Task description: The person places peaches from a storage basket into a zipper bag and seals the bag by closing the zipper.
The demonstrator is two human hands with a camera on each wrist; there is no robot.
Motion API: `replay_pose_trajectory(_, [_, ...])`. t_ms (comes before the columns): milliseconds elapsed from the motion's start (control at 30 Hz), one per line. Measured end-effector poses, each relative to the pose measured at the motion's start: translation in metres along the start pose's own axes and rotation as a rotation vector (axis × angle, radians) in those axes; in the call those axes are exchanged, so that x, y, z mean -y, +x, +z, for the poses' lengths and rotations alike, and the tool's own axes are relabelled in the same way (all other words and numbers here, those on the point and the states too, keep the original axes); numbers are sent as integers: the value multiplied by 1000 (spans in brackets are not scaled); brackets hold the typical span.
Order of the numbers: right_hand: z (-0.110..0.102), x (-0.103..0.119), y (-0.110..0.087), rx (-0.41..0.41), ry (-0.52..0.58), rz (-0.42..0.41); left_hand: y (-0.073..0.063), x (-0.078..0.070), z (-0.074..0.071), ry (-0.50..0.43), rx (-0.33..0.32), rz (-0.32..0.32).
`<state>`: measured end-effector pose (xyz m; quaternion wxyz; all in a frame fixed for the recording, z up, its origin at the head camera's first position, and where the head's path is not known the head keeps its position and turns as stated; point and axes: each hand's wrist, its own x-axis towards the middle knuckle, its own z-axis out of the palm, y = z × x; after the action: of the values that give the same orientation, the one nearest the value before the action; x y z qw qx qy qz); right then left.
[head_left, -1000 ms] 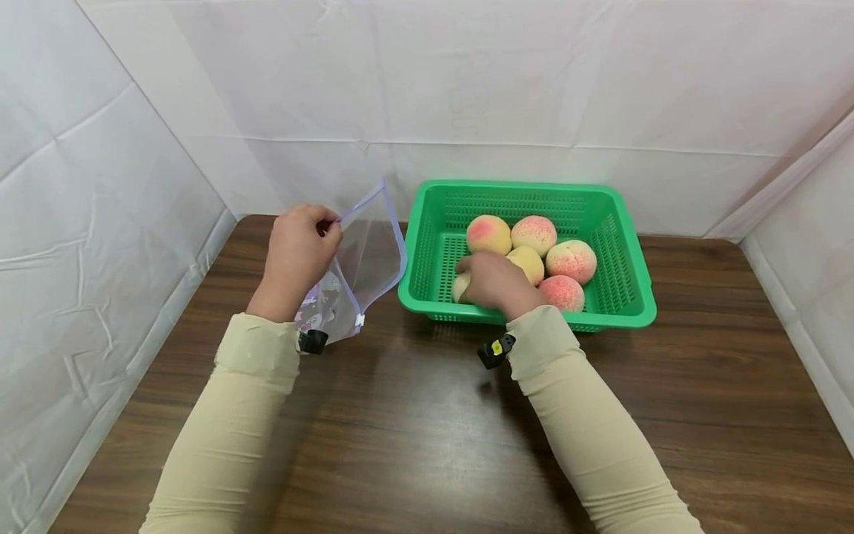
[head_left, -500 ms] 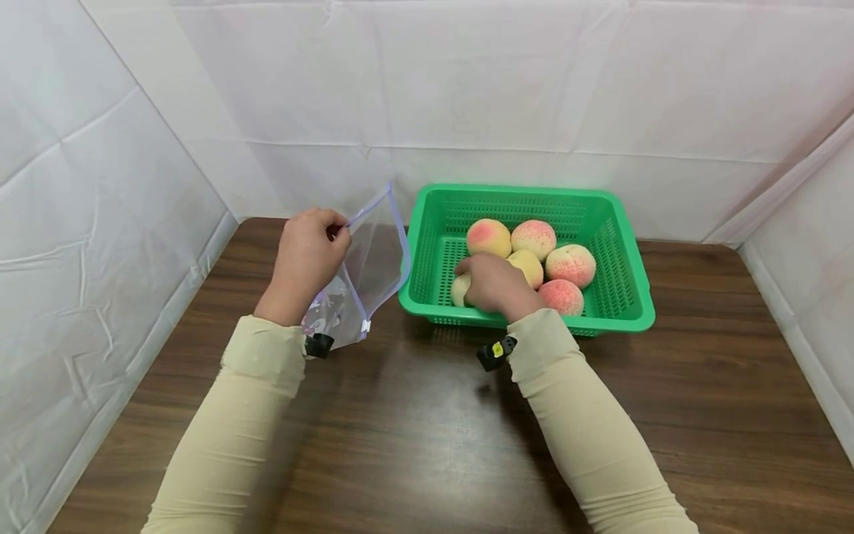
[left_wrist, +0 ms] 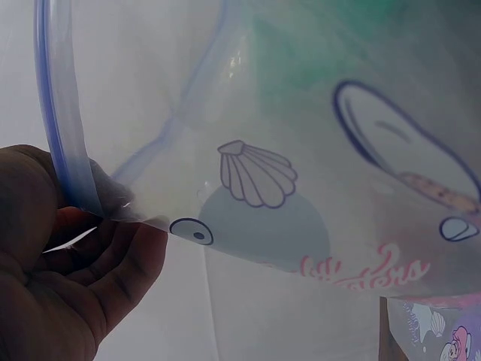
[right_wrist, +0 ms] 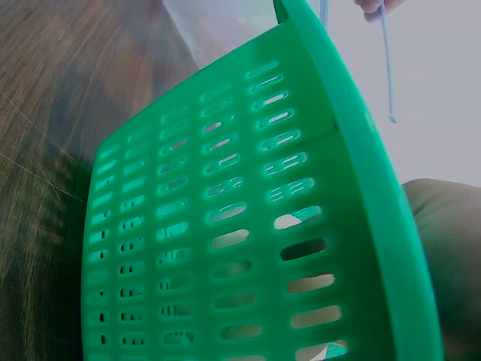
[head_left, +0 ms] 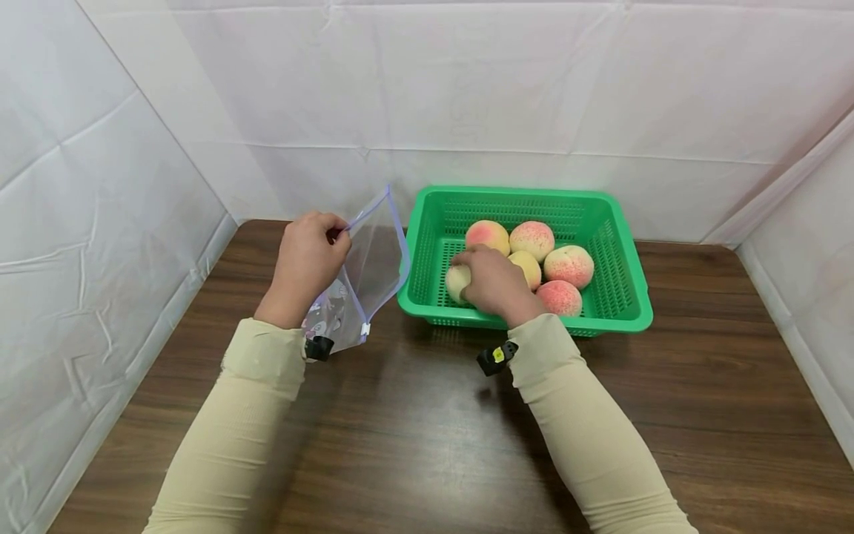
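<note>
In the head view my left hand [head_left: 308,256] pinches the upper edge of a clear zip bag [head_left: 375,259], whose mouth with its purple rim gapes toward the basket. Up close in the left wrist view, the bag [left_wrist: 301,135] shows printed shells and pink lettering. Inside the green basket [head_left: 630,297], my right hand [head_left: 494,280] grips a pale peach [head_left: 457,283] at the front left, partly covering it. A yellow peach [head_left: 527,267] sits right beside that hand. The basket wall hides most of the right hand [right_wrist: 447,241] in the right wrist view.
Several other peaches, such as the pink one [head_left: 560,298] and the speckled one [head_left: 569,267], lie in the basket. Under everything is a dark wooden table [head_left: 427,445]. White sheeting [head_left: 494,89] hangs behind and at both sides.
Over the last second my left hand and the bag have shifted slightly right. The pale peach has moved a little left with my right hand, and more of it shows.
</note>
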<state>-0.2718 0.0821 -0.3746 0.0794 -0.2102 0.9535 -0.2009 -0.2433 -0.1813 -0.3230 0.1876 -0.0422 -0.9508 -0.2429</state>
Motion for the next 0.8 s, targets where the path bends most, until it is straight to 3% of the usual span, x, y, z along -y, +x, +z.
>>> replay_pose_trajectory(467, [-8,11,-6,-193,55,-54,-1,-1,0,-4,25,-17])
replay_pose_trajectory(800, [-10,21,-10,-407,95,-124,-2,-2,-1,-10,22,-10])
